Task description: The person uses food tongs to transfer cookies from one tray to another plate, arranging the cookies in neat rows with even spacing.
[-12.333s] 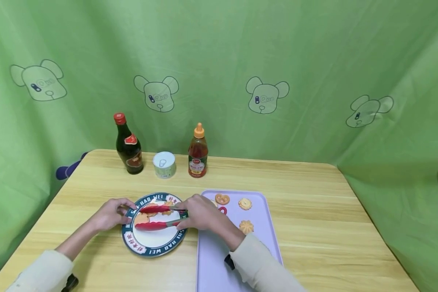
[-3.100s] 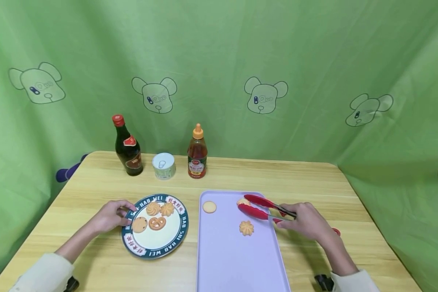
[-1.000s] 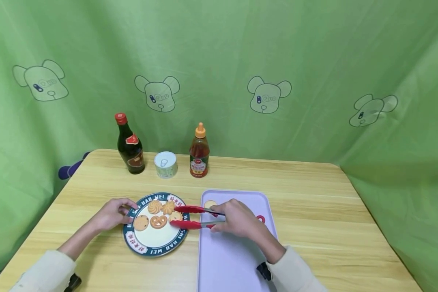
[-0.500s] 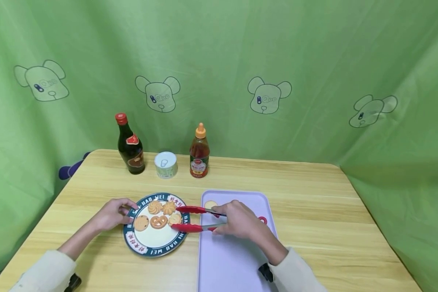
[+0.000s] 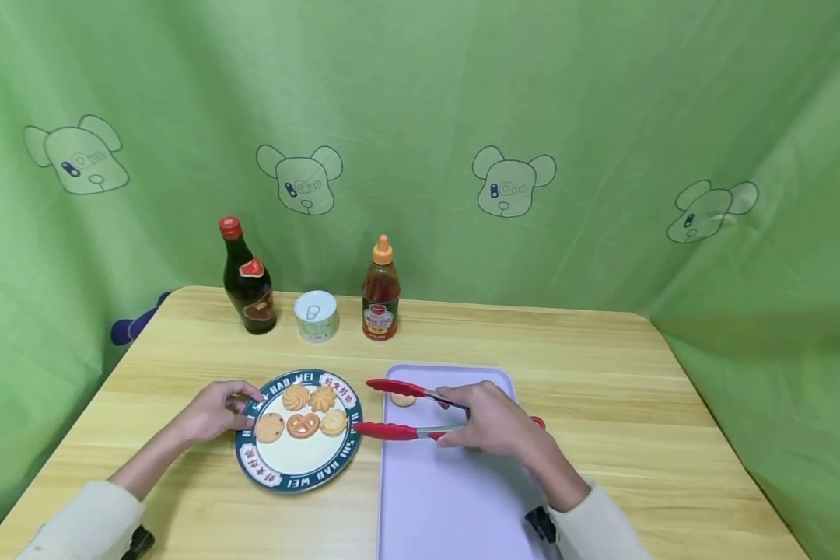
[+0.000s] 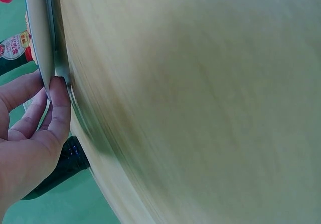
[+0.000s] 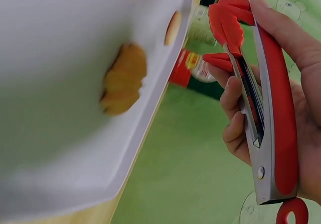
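My left hand (image 5: 210, 412) pinches the left rim of the round, dark-green-edged plate (image 5: 301, 464), thumb and fingers on either face in the left wrist view. On the plate lie a swirl cookie (image 5: 295, 397), a flower-shaped cookie (image 5: 322, 399), a speckled round cookie (image 5: 269, 428), a pretzel (image 5: 303, 425) and a crimped round cookie (image 5: 334, 422). My right hand (image 5: 493, 421) grips red-tipped tongs (image 5: 390, 431) over the lilac tray's left part; their tips are spread and hold nothing. A round cookie (image 5: 402, 400) shows partly between the tongs' arms.
The lilac tray (image 5: 434, 498) stands right of the plate. Another flower-shaped cookie (image 7: 125, 78) lies on it, hidden behind my hand in the head view. A dark bottle (image 5: 248, 288), a can (image 5: 316, 316) and a sauce bottle (image 5: 380, 295) stand along the back.
The pretzel, then the crimped cookie, have passed from tray to plate. The tongs have released the crimped cookie and moved right, off the plate. My left hand stays at the rim.
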Tool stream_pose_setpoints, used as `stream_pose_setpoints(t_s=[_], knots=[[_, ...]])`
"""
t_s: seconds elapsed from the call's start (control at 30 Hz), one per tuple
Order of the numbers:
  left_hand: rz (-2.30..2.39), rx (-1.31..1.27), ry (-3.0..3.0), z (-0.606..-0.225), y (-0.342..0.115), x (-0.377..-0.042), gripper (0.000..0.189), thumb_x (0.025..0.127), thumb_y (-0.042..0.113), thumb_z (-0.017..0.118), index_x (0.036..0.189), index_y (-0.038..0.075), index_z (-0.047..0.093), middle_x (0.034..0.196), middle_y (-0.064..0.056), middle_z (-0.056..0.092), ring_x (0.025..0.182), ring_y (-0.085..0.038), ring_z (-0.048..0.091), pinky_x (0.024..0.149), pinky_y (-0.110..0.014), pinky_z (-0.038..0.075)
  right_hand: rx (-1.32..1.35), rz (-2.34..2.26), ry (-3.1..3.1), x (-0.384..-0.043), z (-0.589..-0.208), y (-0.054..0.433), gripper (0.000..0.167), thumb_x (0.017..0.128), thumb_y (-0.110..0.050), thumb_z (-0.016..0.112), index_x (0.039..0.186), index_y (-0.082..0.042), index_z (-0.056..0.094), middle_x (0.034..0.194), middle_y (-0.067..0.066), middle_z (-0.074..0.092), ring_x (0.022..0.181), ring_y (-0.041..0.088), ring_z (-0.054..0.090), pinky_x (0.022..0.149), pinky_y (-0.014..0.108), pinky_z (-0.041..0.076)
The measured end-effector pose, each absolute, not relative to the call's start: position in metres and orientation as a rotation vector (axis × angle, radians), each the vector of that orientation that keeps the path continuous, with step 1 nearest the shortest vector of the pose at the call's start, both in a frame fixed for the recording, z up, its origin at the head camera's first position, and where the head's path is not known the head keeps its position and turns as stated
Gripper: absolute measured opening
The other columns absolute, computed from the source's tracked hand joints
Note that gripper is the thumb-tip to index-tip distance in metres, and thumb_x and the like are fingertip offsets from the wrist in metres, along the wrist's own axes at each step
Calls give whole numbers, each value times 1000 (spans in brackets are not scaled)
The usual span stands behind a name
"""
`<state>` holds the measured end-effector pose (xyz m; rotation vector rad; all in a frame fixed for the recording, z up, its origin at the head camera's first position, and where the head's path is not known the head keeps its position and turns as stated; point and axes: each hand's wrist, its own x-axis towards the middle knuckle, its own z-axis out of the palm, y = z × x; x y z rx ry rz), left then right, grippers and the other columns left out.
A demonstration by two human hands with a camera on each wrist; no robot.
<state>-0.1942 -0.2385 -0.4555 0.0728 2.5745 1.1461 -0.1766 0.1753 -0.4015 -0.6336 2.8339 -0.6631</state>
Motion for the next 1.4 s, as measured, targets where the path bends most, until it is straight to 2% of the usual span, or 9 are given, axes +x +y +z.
stream_pose_setpoints(t_s=[0.1, 0.17, 0.3, 0.47, 0.83, 0.97, 1.1, 1.3, 1.4], knots=[[1143, 77, 2578, -455, -239, -194, 34, 76, -2, 68, 110, 1, 62, 97, -11, 61, 84, -20, 54, 69, -30, 47, -576, -703, 2813, -177, -403, 184, 71, 67, -33, 84, 129, -7, 58, 103, 9, 70, 46, 2, 51, 52, 21, 39], [1147, 76, 2577, -455, -239, -194, 34, 76, -2, 68, 109, 1, 62, 97, -11, 61, 84, -20, 54, 69, -30, 47, -540, -723, 2806, -178, -404, 189, 72, 68, -32, 84, 130, -7, 57, 102, 10, 70, 45, 4, 49, 51, 21, 37], [1151, 75, 2573, -456, -239, -194, 34, 76, -3, 68, 109, 1, 63, 98, -11, 61, 84, -20, 54, 69, -30, 48, -490, -684, 2853, -181, -408, 197, 72, 67, -33, 84, 129, -7, 59, 112, 10, 69, 57, 9, 45, 54, 22, 36], [1154, 76, 2572, -456, -239, -194, 34, 76, -3, 68, 109, 1, 62, 97, -11, 61, 84, -20, 54, 69, -30, 47, -456, -662, 2880, -183, -413, 202, 71, 67, -34, 84, 127, -7, 60, 120, 12, 66, 75, 14, 51, 62, 26, 40], [1157, 78, 2571, -454, -239, -195, 35, 75, -3, 68, 109, 1, 62, 97, -11, 61, 84, -20, 54, 70, -30, 47, -412, -622, 2896, -186, -418, 206, 67, 69, -33, 82, 127, -7, 60, 123, 15, 64, 72, 14, 48, 58, 25, 37], [1153, 76, 2572, -454, -239, -195, 35, 76, -3, 69, 110, 1, 62, 98, -11, 61, 84, -20, 54, 70, -30, 47, -393, -643, 2879, -186, -419, 206, 64, 70, -32, 82, 125, -7, 61, 104, 10, 69, 59, 11, 39, 50, 22, 32], [1156, 66, 2569, -455, -238, -194, 35, 76, -3, 68, 110, 1, 63, 98, -11, 61, 84, -20, 54, 70, -30, 47, -393, -654, 2871, -185, -419, 205, 62, 70, -32, 82, 124, -8, 63, 80, 3, 62, 55, 10, 35, 48, 21, 28], [1173, 69, 2568, -455, -238, -194, 33, 76, -4, 68, 109, 0, 63, 98, -11, 61, 82, -20, 54, 68, -29, 47, -420, -641, 2883, -185, -418, 205, 59, 70, -32, 82, 121, -9, 65, 73, 0, 59, 56, 10, 37, 49, 21, 28], [1176, 70, 2567, -455, -238, -194, 34, 75, -4, 68, 108, 0, 63, 98, -11, 61, 81, -20, 54, 66, -29, 47, -429, -634, 2901, -185, -417, 206, 60, 69, -34, 82, 121, -9, 65, 82, 4, 66, 59, 10, 40, 50, 21, 30]])
